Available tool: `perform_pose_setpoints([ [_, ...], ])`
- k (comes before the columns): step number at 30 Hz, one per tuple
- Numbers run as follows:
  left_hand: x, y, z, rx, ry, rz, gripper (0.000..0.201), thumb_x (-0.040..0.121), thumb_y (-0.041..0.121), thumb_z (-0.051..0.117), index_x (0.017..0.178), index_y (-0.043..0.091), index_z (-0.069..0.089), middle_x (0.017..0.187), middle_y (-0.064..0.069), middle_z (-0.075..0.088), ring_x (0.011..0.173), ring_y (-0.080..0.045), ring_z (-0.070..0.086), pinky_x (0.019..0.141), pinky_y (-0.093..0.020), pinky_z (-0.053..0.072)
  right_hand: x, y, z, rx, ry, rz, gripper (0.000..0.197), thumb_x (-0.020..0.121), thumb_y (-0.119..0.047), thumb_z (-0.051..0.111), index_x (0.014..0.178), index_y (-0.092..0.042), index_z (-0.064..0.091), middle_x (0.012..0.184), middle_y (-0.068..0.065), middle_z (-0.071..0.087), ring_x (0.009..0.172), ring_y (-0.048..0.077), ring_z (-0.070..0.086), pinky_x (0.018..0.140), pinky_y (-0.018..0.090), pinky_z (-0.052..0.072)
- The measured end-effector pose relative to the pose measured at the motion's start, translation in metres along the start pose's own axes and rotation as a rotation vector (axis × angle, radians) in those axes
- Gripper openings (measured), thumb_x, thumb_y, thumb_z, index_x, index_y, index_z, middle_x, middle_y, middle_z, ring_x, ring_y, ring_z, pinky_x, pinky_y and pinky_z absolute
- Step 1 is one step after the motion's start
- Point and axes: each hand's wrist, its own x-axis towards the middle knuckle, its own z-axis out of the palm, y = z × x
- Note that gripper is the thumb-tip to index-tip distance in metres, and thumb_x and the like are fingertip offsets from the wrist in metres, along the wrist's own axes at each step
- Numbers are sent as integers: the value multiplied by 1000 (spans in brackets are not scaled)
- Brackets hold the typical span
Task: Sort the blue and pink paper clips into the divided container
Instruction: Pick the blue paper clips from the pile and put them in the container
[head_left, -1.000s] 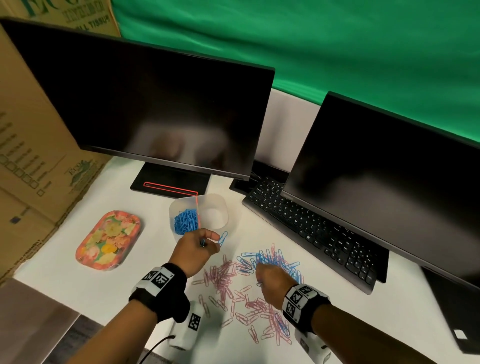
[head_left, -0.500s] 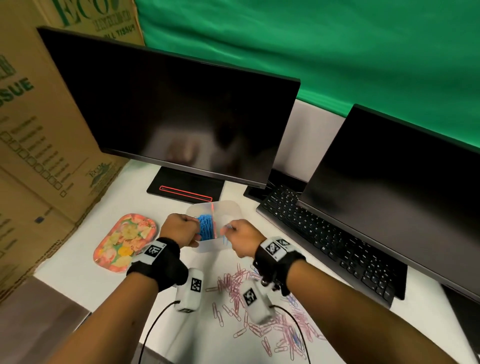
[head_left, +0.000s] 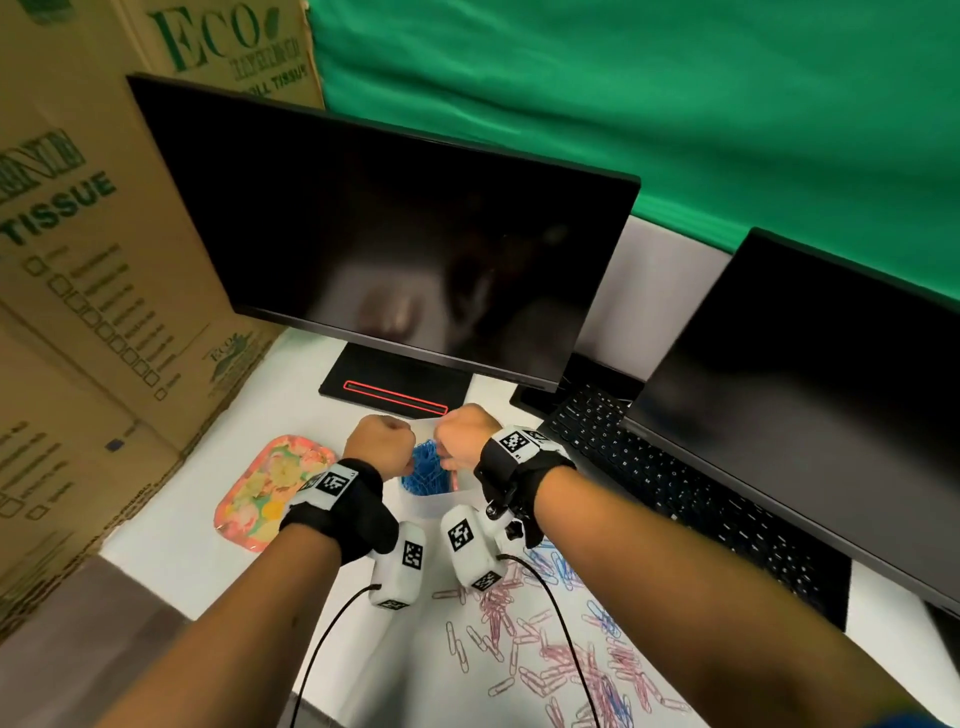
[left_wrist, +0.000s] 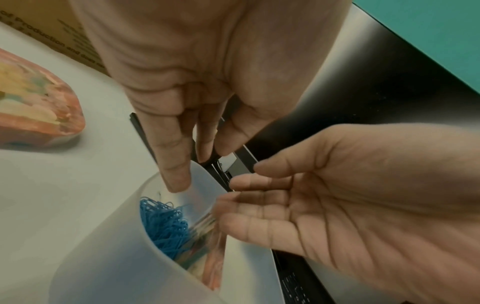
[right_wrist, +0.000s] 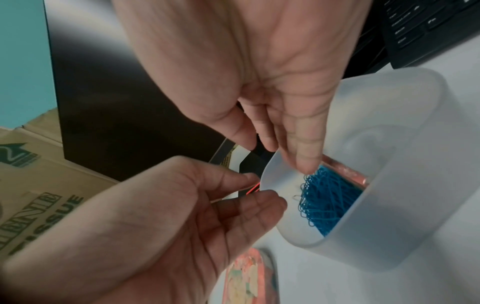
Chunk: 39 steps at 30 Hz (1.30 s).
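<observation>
A translucent white divided container stands on the white table. Its left compartment holds several blue clips, beside a pink divider. Both hands hover at its far rim. My left hand points down with relaxed fingers, and its index tip touches the inner wall. My right hand has straight fingers just above the blue clips. I see nothing held in either hand. Loose pink clips and blue clips lie nearer me.
A floral tray lies left of the container. A monitor stand sits just behind it, and a black keyboard runs along the right under a second monitor. Cardboard boxes wall off the left side.
My right hand left the loose pile and came up to the container. My left hand moved from the container's near side to over its far rim. The blue clip it held is gone.
</observation>
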Motion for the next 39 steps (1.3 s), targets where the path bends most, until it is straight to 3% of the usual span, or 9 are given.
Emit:
perform_pose_setpoints([
  [2,-3,1,1,3,6,31,20,80,-1,50,72,15,60,78,-16,63,75,-33,67,84,-46,58,-6,3,-6,49,-15,-29,21,88,-11,51,105,-14,60,97,11,61,80,23,62,77,37,59],
  [5,-15,1,9,63,-3,136,18,83,4,53,83,18,65,88,-11,67,76,-28,67,76,-42,60,-22,22,-29,106,-29,-44,15,92,-3,51,91,-15,61,81,4,61,71,17,61,68,28,55],
  [10,-47,-10,49,338,-174,404,17,84,7,57,81,20,68,76,2,68,70,-15,61,68,-20,48,-56,96,-77,92,88,58,26,91,3,45,78,-12,61,71,9,55,55,19,49,50,23,38],
  [12,-57,-21,70,462,-278,450,15,83,8,60,83,21,68,78,6,66,74,-12,61,73,-17,47,-70,130,-92,-152,168,68,23,91,-6,49,79,-18,65,77,6,61,63,19,55,59,25,46],
  [15,-61,-45,97,630,-418,483,19,80,10,57,85,26,66,85,5,68,80,-15,63,77,-21,50,-90,174,-104,-550,228,86,27,92,-16,45,90,-9,72,98,10,71,87,23,63,79,26,50],
  [19,-59,-67,129,923,-451,573,31,85,15,52,109,28,65,113,1,60,105,-22,59,87,-29,46,-117,211,-107,-734,252,120,37,90,-20,29,81,-12,64,100,12,69,84,28,62,69,26,43],
  [23,-48,-71,149,1071,-444,652,40,90,15,48,128,28,55,125,-2,49,115,-25,54,94,-35,46,-130,241,-101,-760,246,104,40,88,-27,23,84,-12,60,90,8,64,87,27,63,74,30,52],
  [30,-47,-71,154,1219,-397,679,18,89,15,47,101,20,60,111,-4,51,104,-25,55,83,-39,50,-127,242,-82,-768,249,23,26,92,-26,45,109,-20,63,116,3,60,107,23,58,88,31,47],
  [39,-49,-71,134,810,-350,499,19,81,11,54,74,27,62,84,2,68,84,-21,64,74,-25,51,-102,230,-73,-917,245,69,23,90,-11,52,111,-13,60,121,7,57,110,27,60,90,34,50],
])
